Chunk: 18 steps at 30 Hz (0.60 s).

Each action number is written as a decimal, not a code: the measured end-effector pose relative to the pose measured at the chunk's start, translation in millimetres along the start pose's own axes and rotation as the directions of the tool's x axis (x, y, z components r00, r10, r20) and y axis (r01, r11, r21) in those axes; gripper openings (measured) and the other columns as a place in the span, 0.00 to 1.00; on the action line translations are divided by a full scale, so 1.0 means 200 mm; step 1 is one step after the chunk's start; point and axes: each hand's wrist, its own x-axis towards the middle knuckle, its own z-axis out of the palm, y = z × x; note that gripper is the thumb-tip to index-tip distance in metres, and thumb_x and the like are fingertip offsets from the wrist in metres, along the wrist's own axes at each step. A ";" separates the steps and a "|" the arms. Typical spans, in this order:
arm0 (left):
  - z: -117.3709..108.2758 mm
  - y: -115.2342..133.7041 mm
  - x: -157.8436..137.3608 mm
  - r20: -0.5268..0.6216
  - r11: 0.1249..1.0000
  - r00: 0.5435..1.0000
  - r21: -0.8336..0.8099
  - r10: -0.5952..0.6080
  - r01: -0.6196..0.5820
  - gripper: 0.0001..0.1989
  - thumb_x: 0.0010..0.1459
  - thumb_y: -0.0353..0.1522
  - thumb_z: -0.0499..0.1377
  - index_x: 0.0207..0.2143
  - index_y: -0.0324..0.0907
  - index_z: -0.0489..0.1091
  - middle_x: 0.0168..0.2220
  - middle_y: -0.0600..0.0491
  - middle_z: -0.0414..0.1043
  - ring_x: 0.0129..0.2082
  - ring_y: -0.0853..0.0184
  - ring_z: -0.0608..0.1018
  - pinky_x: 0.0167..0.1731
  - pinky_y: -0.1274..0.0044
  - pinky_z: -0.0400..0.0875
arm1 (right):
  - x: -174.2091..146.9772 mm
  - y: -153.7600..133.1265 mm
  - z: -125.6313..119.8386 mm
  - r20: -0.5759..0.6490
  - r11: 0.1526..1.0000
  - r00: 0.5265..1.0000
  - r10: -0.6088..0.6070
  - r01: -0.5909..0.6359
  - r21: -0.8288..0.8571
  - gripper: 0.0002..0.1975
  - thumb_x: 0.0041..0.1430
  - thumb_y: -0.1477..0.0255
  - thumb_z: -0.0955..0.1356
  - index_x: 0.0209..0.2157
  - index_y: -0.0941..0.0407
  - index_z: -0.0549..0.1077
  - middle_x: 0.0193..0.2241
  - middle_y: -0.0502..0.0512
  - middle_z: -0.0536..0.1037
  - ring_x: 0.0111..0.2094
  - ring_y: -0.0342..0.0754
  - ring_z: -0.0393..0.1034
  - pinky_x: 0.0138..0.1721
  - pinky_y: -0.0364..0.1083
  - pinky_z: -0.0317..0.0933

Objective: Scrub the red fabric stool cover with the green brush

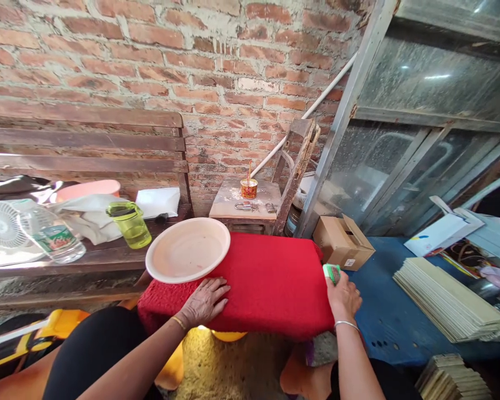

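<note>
Forearms (135,361) reach forward; left fingers (219,291) spread on red cloth (270,278), right fingers (343,280) clamped on green sponge (331,272).

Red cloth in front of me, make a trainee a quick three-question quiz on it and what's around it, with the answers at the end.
1. True or false: the left hand rests on the red cloth.
2. Which hand holds the green-and-white item?
3. Which of these stands on the red cloth?
A) carton
B) fan
C) basin

Key: 1. True. 2. The right hand. 3. C.
</note>
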 end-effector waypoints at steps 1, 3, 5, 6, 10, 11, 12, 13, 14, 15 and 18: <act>0.00 0.00 0.00 0.005 1.000 1.000 0.002 -0.003 0.002 0.16 0.67 0.33 0.56 0.55 0.45 0.75 0.56 0.46 0.74 0.56 0.55 0.75 0.58 0.61 0.69 | 0.01 0.01 -0.01 -0.011 1.000 1.000 0.015 -0.015 0.002 0.27 0.71 0.59 0.60 0.62 0.64 0.66 0.45 0.76 0.76 0.45 0.66 0.74 0.44 0.59 0.63; 0.00 0.00 0.00 0.008 1.000 1.000 0.001 -0.006 0.006 0.16 0.67 0.33 0.56 0.55 0.45 0.75 0.57 0.46 0.73 0.56 0.54 0.75 0.58 0.61 0.68 | -0.02 -0.03 0.00 -0.026 1.000 0.999 -0.017 0.018 0.018 0.27 0.71 0.59 0.60 0.62 0.62 0.66 0.46 0.74 0.76 0.46 0.65 0.74 0.45 0.57 0.63; 0.00 0.00 0.00 0.012 1.000 1.000 -0.006 -0.009 0.009 0.16 0.67 0.33 0.56 0.55 0.45 0.74 0.57 0.46 0.73 0.57 0.54 0.74 0.59 0.61 0.68 | -0.09 -0.13 0.03 -0.047 0.975 0.979 -0.200 0.204 0.086 0.26 0.71 0.58 0.61 0.62 0.59 0.67 0.47 0.69 0.77 0.46 0.61 0.73 0.47 0.55 0.63; 0.00 0.00 0.00 0.015 1.000 1.000 -0.009 -0.012 0.012 0.16 0.67 0.33 0.56 0.55 0.45 0.74 0.57 0.46 0.73 0.57 0.55 0.74 0.59 0.61 0.67 | -0.16 -0.19 0.05 -0.066 0.931 0.941 -0.333 0.339 0.134 0.25 0.71 0.59 0.62 0.61 0.58 0.68 0.47 0.67 0.77 0.47 0.59 0.73 0.48 0.54 0.63; 0.01 0.00 0.00 0.031 0.999 0.999 -0.015 -0.028 0.028 0.17 0.67 0.33 0.56 0.56 0.45 0.74 0.57 0.46 0.73 0.57 0.54 0.74 0.59 0.60 0.68 | -0.45 -0.40 0.15 -0.158 0.634 0.671 -0.724 0.738 0.230 0.21 0.69 0.62 0.65 0.59 0.54 0.70 0.47 0.61 0.78 0.48 0.57 0.72 0.51 0.54 0.62; 0.01 0.00 0.00 0.032 0.999 0.999 -0.016 -0.031 0.032 0.17 0.67 0.34 0.57 0.56 0.46 0.74 0.57 0.46 0.73 0.57 0.54 0.74 0.58 0.60 0.68 | -0.51 -0.43 0.17 -0.158 0.595 0.631 -0.760 0.772 0.223 0.21 0.68 0.62 0.66 0.60 0.53 0.70 0.47 0.60 0.78 0.47 0.57 0.72 0.51 0.54 0.62; 0.01 0.00 0.00 0.032 0.999 0.999 -0.016 -0.033 0.034 0.17 0.67 0.34 0.57 0.56 0.46 0.74 0.57 0.46 0.73 0.57 0.54 0.74 0.58 0.61 0.68 | -0.55 -0.43 0.18 -0.147 0.574 0.607 -0.781 0.791 0.213 0.21 0.68 0.63 0.67 0.60 0.52 0.70 0.46 0.60 0.78 0.47 0.57 0.72 0.51 0.55 0.62; 0.01 0.00 0.00 0.032 0.999 0.999 -0.016 -0.033 0.033 0.17 0.67 0.34 0.56 0.56 0.46 0.74 0.57 0.46 0.73 0.57 0.54 0.74 0.58 0.61 0.68 | -0.56 -0.43 0.19 -0.129 0.574 0.602 -0.788 0.794 0.202 0.21 0.68 0.63 0.67 0.60 0.52 0.69 0.47 0.60 0.78 0.47 0.57 0.72 0.51 0.55 0.62; 0.01 0.00 0.00 0.030 0.999 0.999 -0.017 -0.031 0.031 0.17 0.67 0.34 0.56 0.56 0.45 0.74 0.57 0.46 0.73 0.57 0.54 0.74 0.59 0.61 0.67 | -0.56 -0.41 0.19 -0.104 0.594 0.618 -0.779 0.782 0.190 0.21 0.68 0.63 0.67 0.60 0.52 0.69 0.47 0.60 0.78 0.47 0.57 0.72 0.50 0.54 0.63; 0.00 0.01 0.00 0.029 0.999 0.999 -0.018 -0.027 0.028 0.17 0.67 0.34 0.56 0.56 0.45 0.74 0.57 0.46 0.73 0.57 0.54 0.74 0.59 0.61 0.67 | -0.53 -0.37 0.18 -0.078 0.633 0.652 -0.754 0.754 0.174 0.21 0.68 0.63 0.67 0.60 0.53 0.70 0.47 0.60 0.78 0.47 0.57 0.72 0.50 0.54 0.63; -0.01 0.01 0.01 0.032 0.999 0.999 -0.032 -0.023 0.024 0.17 0.67 0.34 0.56 0.56 0.45 0.74 0.57 0.46 0.73 0.57 0.55 0.74 0.60 0.61 0.66 | -0.37 -0.22 0.13 -0.015 0.799 0.803 -0.595 0.594 0.092 0.23 0.70 0.62 0.64 0.61 0.57 0.69 0.46 0.65 0.78 0.47 0.59 0.73 0.48 0.54 0.63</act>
